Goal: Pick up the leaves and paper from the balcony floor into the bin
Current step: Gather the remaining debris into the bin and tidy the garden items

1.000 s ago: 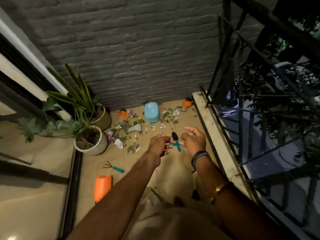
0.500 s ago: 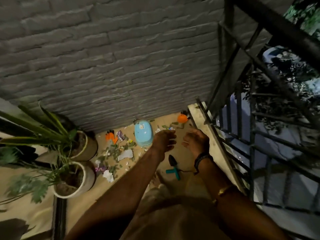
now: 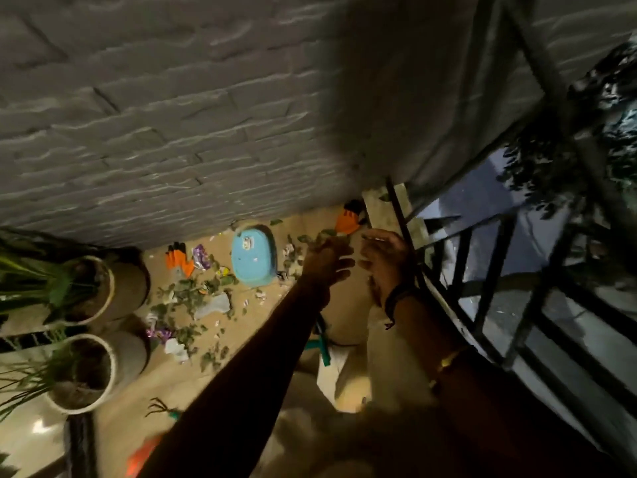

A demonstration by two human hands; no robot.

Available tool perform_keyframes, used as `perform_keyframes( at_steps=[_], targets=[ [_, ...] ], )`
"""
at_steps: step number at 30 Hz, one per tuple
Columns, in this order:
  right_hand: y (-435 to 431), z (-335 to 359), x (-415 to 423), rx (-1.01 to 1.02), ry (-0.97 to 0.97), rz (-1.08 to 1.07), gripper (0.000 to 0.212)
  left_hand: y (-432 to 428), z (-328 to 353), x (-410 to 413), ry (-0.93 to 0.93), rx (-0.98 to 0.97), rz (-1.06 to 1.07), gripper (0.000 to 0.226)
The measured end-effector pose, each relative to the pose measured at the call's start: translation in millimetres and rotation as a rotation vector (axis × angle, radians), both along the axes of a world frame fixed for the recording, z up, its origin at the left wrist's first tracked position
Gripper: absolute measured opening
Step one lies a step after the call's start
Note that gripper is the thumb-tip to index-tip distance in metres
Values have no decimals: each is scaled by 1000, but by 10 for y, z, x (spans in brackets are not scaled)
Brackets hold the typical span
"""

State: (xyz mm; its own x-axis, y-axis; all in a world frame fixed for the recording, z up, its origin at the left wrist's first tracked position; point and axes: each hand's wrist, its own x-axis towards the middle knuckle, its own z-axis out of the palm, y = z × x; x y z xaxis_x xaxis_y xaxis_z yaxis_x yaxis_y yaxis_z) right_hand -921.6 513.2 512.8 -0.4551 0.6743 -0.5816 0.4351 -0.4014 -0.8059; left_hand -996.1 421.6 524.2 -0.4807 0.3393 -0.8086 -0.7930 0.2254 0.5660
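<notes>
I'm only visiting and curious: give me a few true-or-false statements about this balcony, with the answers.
1. The blue bin stands close to the brick wall. True.
2. All the leaves and paper are inside the bin. False: they lie scattered on the floor, left of it.
3. The right hand grips the trowel. False: the trowel lies on the floor, and the hand looks empty.
4. Two plant pots stand at the left. True.
</notes>
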Motion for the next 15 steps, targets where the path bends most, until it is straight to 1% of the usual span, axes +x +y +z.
perform_keyframes(
  at_steps=[3, 5, 7, 8, 11, 13, 15],
  targets=[
    [518, -689, -331, 70, -48, 58, 20, 555, -649, -328, -117, 20, 68, 24],
    [832, -1221, -524, 135, -95, 115, 22, 871, -1164, -460, -120, -23, 76, 27],
    [1101, -1861, -666, 173, -141, 171, 29, 1134, -1714, -563, -130, -14, 95, 26],
    [1199, -2160, -728, 181, -181, 191, 31, 1230, -1992, -627, -135, -13, 112, 24],
    [1491, -3086, -890, 200, -253, 249, 21, 1428, -2815, -799, -194, -34, 141, 21],
    [1640, -3610, -985, 214, -323, 284, 26, 1493, -3278, -906, -229, -22, 148, 24],
    [1801, -4075, -1131, 286, -355, 315, 29, 1564, -3725, -1030, -205, -12, 160, 25]
  ],
)
